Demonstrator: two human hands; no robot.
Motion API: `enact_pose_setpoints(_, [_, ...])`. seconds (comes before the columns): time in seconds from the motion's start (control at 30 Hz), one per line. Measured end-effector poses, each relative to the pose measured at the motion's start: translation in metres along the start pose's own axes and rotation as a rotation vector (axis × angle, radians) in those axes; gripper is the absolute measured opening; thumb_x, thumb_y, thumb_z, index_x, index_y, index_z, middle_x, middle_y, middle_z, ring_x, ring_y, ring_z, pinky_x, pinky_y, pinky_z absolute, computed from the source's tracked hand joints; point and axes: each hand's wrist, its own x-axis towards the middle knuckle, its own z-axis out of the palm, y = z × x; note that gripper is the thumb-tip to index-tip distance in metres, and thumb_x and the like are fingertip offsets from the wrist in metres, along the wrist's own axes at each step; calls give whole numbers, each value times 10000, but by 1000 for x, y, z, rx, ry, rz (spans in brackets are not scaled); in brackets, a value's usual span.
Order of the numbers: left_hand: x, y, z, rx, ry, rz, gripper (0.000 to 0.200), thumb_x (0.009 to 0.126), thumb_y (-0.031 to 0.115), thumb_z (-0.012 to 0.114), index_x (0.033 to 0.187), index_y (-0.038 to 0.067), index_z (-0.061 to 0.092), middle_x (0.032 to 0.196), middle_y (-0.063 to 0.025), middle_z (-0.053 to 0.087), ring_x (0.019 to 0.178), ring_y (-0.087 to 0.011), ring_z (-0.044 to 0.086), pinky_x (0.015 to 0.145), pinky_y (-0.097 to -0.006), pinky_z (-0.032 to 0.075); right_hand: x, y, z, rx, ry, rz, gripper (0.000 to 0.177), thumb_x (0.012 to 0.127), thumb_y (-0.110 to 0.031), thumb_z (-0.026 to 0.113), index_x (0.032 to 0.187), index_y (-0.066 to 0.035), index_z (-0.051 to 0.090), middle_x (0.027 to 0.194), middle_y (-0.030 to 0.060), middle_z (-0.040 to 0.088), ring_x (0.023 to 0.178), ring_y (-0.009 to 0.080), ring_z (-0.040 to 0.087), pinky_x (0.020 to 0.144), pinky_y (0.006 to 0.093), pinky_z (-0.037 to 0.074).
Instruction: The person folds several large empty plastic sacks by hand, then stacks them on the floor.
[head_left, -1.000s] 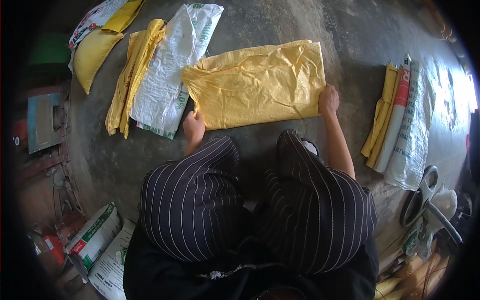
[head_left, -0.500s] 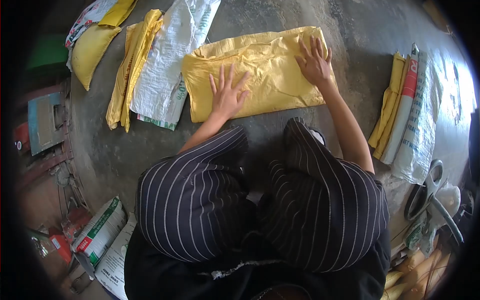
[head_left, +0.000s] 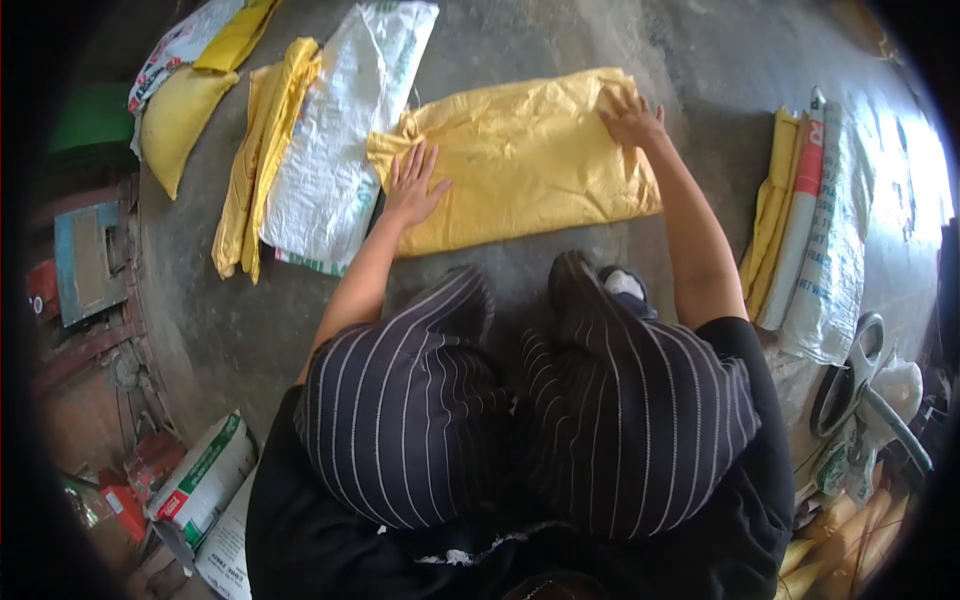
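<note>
A yellow woven sack (head_left: 520, 160) lies spread flat on the grey floor in front of my knees, its surface wrinkled and its upper left corner bunched. My left hand (head_left: 412, 190) rests palm down on the sack's left end, fingers apart. At the upper right corner, my right hand (head_left: 632, 120) lies on the sack with its fingers spread and slightly bent. Neither hand grips anything that I can see.
White sacks (head_left: 340, 130) and folded yellow sacks (head_left: 262, 165) lie left. A yellow bundle (head_left: 182, 125) is farther left. Right are more yellow sacks (head_left: 775, 215), a white sack (head_left: 835, 235) and large scissors (head_left: 848, 385). Filled bags (head_left: 205, 475) stand lower left.
My left hand has slid left to the sack's left end. My right hand has shifted slightly at the upper right corner. The sack looks flatter, with its top fold smoothed.
</note>
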Motion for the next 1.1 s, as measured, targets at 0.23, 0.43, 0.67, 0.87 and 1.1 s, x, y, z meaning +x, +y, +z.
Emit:
enact_pose_setpoints(0.23, [2, -4, -17, 1, -152, -18, 778, 919, 570, 302, 1473, 109, 10, 1540, -105, -32, 1420, -212, -55, 1126, -441, -72, -53, 30, 1, 614, 536, -28, 519, 824, -413, 626, 1185, -50, 543, 1047, 207, 626, 986, 365, 599, 803, 418, 483])
enact_pose_setpoints(0.43, [-1, 2, -22, -13, -176, -43, 777, 919, 572, 293, 1473, 103, 14, 1540, -97, -31, 1419, -206, -51, 1126, -435, -80, -86, 44, 45, 787, 341, 216, 616, 738, -430, 721, 1110, 37, 568, 1006, 186, 646, 922, 277, 631, 793, 360, 485])
enact_pose_setpoints(0.67, [-39, 32, -49, -324, 280, 19, 747, 896, 320, 512, 1446, 7, 114, 1492, -217, 159, 1397, -338, 114, 1122, -497, 74, -101, 50, -3, 1416, -271, 45, 383, 824, -246, 687, 1055, 50, 615, 951, 99, 661, 776, 164, 643, 659, 295, 512])
enact_pose_setpoints(0.87, [-116, 48, -38, -310, 607, -242, 666, 880, 220, 532, 1406, -38, 215, 1442, -298, 203, 1346, -445, 176, 1096, -503, 135, -137, 47, -63, 1357, -48, -41, 305, 866, -205, 628, 1032, 51, 629, 896, 82, 671, 734, 152, 642, 648, 282, 508])
enact_pose_setpoints(1.1, [-111, 21, -4, -199, 823, -259, 548, 920, 197, 505, 1381, -21, 305, 1397, -283, 319, 1309, -434, 286, 1061, -498, 243, -241, 136, -146, 1433, 754, -143, 335, 866, -254, 629, 1018, 45, 634, 884, 78, 656, 736, 122, 610, 615, 270, 481])
